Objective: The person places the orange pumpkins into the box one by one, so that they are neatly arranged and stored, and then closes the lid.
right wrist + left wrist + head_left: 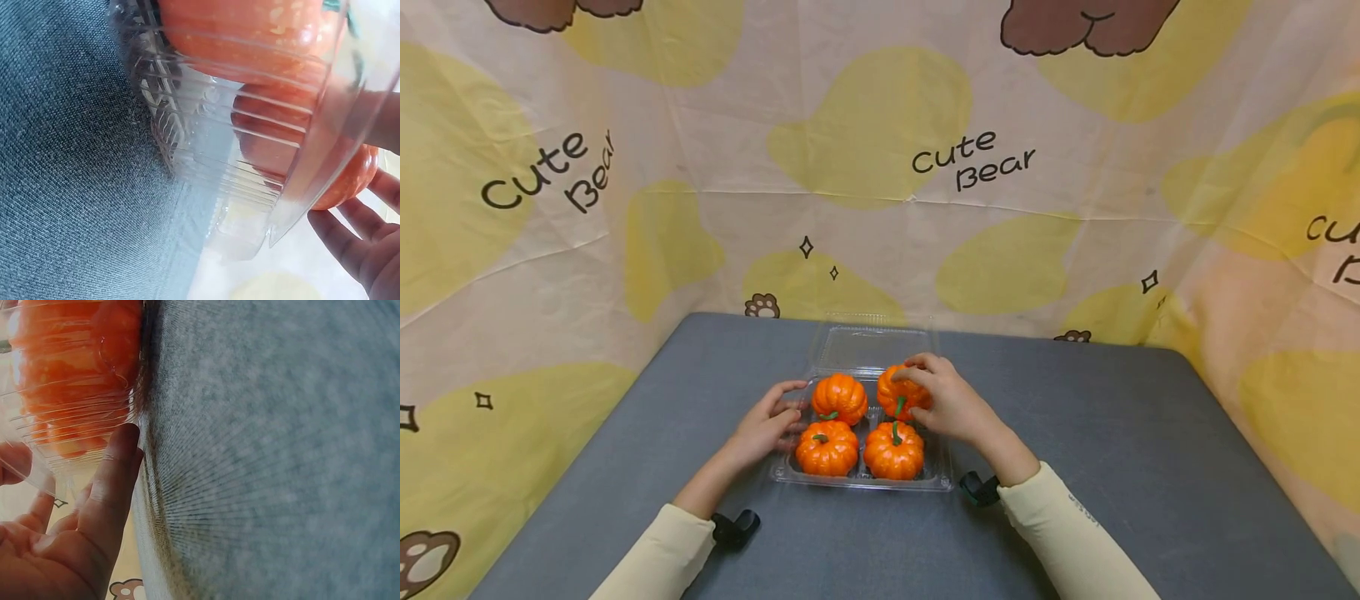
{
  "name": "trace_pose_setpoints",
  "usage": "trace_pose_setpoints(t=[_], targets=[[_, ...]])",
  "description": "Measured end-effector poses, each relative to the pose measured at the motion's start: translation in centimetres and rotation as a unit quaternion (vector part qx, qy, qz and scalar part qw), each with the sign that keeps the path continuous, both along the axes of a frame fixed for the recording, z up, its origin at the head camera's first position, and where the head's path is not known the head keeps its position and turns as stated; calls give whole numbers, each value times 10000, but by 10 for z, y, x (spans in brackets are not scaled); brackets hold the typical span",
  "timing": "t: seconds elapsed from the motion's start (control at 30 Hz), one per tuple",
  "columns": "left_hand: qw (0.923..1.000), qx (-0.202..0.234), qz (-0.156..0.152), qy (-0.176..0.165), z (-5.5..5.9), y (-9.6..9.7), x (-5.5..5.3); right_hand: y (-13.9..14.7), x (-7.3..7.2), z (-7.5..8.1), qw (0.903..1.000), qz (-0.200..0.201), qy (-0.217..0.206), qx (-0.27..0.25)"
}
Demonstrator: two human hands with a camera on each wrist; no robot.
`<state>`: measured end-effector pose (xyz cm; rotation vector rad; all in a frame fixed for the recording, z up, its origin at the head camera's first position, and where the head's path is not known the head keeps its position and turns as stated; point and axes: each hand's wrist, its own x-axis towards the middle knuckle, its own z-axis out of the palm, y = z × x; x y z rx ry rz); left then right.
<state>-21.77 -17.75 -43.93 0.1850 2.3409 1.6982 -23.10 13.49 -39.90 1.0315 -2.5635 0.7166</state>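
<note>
A clear plastic clamshell box (940, 482) sits on the table with small orange toy pumpkins in its base. My right hand (955, 404) holds the back-right pumpkin (889, 390) between fingers and thumb; in the right wrist view this pumpkin (353, 178) stands partly above the box rim. At the box's left wall is my left hand (767, 429), its fingers extended and fingertips against or very near the plastic. Beside it lie the back-left pumpkin (840, 397) and the front-left pumpkin (826, 450). The front-right pumpkin (893, 452) has its green stem pointing away.
The box's transparent lid (876, 346) lies folded open toward the back. A grey cloth covers the table (1075, 417). Behind it hangs a printed curtain (865, 125) that meets the table's far edge. Black bands (736, 529) are on both wrists.
</note>
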Motion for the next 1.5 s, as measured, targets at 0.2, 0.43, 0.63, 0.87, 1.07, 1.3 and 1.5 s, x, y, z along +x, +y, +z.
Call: trace_pose_setpoints(t=[0.2,0.43,0.63,0.87,1.07,1.3,1.5], targets=[[10000,-12,26,-3,0,0,-1,2,-1,0,9999,78,33,60],[10000,-8,29,1,2,0,0,4,-3,-1,9999,100,-20,-47],[10000,14,17,-15,1,0,0,4,-5,0,9998,163,42,-67],[10000,53,-27,0,-2,0,-1,2,-3,0,9997,33,-242,25],[10000,43,-49,-12,-3,0,-2,1,-2,2,9989,-95,-422,175],[10000,-5,-21,-13,-1,0,-1,-2,-4,2,9980,-116,-551,287],[10000,-28,17,-52,0,0,-1,-2,-7,-2,9980,-94,-554,302]])
